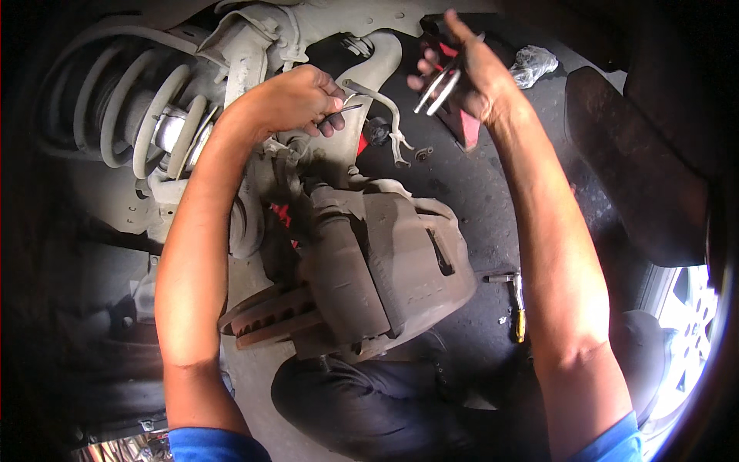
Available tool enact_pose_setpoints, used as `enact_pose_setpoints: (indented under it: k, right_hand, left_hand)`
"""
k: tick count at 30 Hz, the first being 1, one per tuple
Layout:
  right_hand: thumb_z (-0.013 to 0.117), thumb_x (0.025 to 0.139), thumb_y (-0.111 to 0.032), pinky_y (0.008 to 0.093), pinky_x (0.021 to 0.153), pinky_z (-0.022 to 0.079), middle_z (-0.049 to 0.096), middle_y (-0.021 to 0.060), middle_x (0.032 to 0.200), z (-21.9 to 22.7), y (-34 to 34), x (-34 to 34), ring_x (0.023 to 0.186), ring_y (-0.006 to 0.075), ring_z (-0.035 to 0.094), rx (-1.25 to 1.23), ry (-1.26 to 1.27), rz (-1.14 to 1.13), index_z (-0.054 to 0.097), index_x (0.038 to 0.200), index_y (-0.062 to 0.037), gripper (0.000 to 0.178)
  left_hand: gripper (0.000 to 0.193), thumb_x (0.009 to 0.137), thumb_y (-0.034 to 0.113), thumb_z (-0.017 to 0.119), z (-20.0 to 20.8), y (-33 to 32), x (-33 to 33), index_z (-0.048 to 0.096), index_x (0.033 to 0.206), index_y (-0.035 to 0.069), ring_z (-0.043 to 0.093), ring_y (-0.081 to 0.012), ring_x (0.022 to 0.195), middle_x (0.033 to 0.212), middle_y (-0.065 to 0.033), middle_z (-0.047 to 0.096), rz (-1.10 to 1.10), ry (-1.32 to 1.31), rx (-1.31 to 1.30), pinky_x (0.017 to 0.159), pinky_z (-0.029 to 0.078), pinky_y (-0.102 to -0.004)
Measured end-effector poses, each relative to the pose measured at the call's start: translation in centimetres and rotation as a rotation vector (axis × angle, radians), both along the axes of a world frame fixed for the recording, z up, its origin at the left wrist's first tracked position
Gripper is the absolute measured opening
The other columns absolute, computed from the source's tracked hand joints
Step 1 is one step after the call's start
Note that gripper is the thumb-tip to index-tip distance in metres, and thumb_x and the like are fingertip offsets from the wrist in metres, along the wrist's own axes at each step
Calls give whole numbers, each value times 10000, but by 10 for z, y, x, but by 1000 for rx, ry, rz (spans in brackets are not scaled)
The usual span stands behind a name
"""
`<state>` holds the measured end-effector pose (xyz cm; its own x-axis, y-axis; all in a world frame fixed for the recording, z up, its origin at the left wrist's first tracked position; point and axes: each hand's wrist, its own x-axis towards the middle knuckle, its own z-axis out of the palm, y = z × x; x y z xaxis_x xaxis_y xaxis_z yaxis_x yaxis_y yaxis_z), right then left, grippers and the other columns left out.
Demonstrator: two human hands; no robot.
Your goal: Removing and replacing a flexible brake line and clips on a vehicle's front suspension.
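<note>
A wide fisheye lens, worn on the left of the person's head, looks down from close above the bare forearms [192, 292]. It faces the brake [416, 258] in mid-picture and the floor [493, 192] below; the hands [304, 100] fall near the top, the spring [158, 131] and wheel [695, 327] toward the sides.

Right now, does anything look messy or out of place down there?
A little. A crumpled plastic wrapper lies on the dark floor like litter, and a yellow-handled ratchet lies loose there, right of the dusty brake caliper. I can't see a clear spill or break.
</note>
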<state>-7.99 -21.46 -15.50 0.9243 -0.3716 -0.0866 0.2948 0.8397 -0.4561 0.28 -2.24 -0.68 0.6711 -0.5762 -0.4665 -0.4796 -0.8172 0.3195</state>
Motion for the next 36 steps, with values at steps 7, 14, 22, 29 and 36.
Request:
enact_pose_setpoints:
  k: [7,14,22,29,36]
  right_hand:
    - [590,993,-93,264,502,436,595,55,773,-16,30,-2,574,115,476,-116,43,311,659,1093,30,173]
    - [719,980,-272,218,471,433,744,76,820,2,68,2,540,55,547,-780,141,320,728,1019,4,279]
    - [634,991,-130,217,531,424,733,96,920,-14,83,5,586,58,525,-441,-11,262,671,1092,4,172]
    - [627,998,-129,225,546,431,728,98,915,-22,89,9,579,64,500,-390,-65,219,656,1095,6,169]
    - [650,952,-116,229,594,406,725,61,868,-27,96,9,646,73,490,-295,-123,182,697,1044,-4,152]
  left_hand:
    - [224,1013,90,567,-4,1,5,631,1100,-106,696,-205,731,901,-141,709,22,16,-68,685,594,-346]
    - [251,1035,108,566,-2,1,7,606,1151,-111,718,-230,822,928,-140,695,32,74,-51,737,620,-355]
    - [260,970,-16,545,-3,3,8,623,1189,-133,721,-230,789,980,-166,703,-4,83,-86,735,630,-347]
    - [260,966,37,615,-5,6,13,620,1171,-123,720,-228,890,1003,-166,714,-58,51,-61,819,615,-341]
    - [252,942,46,677,-4,8,15,683,1086,-161,729,-249,895,960,-191,732,-148,-3,21,837,633,-350]
